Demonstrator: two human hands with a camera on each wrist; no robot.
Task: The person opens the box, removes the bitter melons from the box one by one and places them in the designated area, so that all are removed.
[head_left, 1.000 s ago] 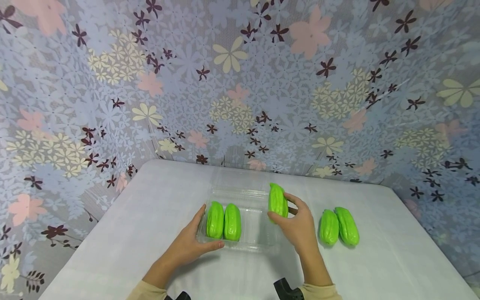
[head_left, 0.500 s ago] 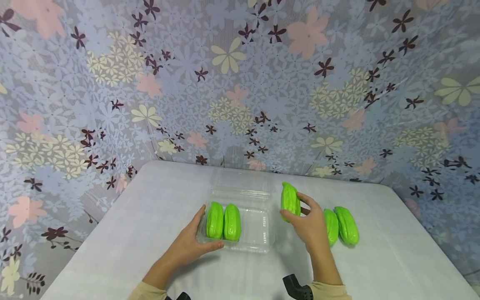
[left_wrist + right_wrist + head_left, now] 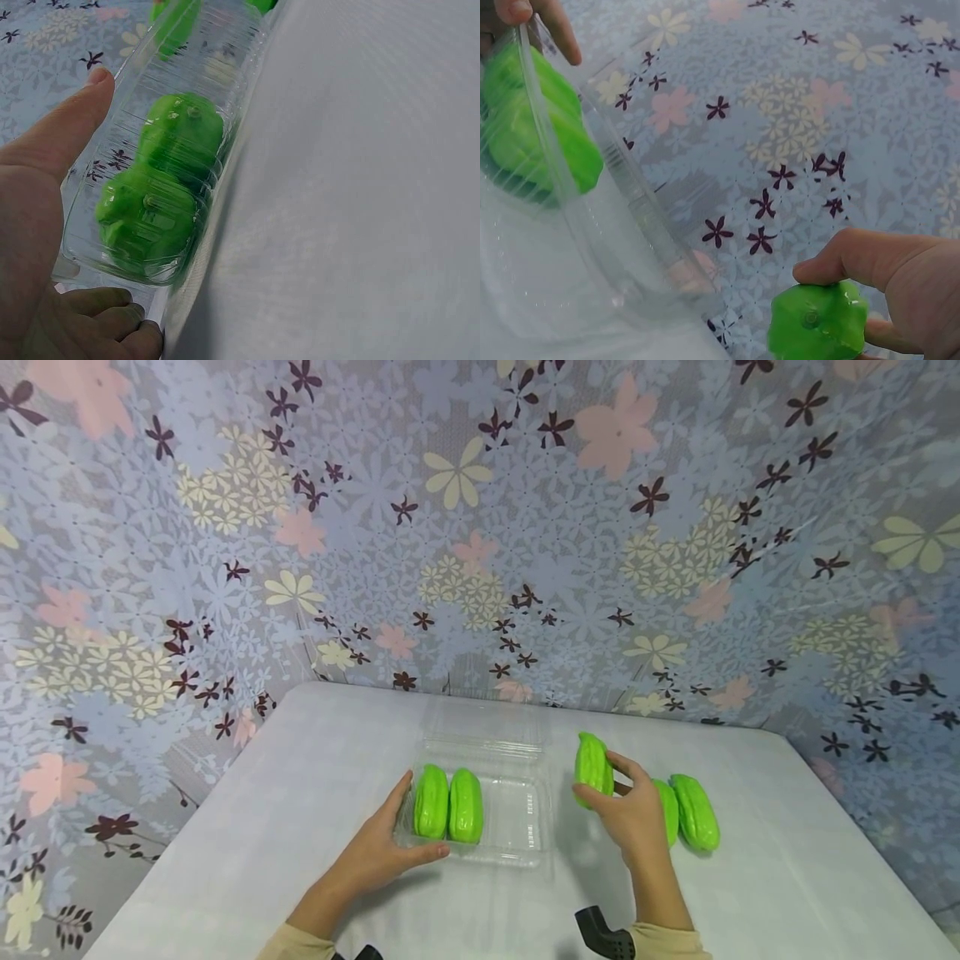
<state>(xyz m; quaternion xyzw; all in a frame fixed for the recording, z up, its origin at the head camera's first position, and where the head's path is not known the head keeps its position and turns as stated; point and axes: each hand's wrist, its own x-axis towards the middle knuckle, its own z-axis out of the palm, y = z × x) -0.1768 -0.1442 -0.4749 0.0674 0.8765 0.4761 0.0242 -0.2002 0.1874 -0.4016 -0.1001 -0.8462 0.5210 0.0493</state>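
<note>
The right hand (image 3: pixel 633 814) grasps a green gourd (image 3: pixel 593 766) in curled fingers; lower it gently beside the two gourds (image 3: pixel 696 811) behind them while left fingers (image 3: pixel 396 802), relaxed, steady the clear box (image 3: pixel 517 827).

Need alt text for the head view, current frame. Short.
A person's right hand holds a ridged green vegetable upright above a white table, to the right of a clear plastic clamshell box. The left hand steadies the box's left end, where two more green vegetables lie; another two lie on the table behind the right hand.
</note>
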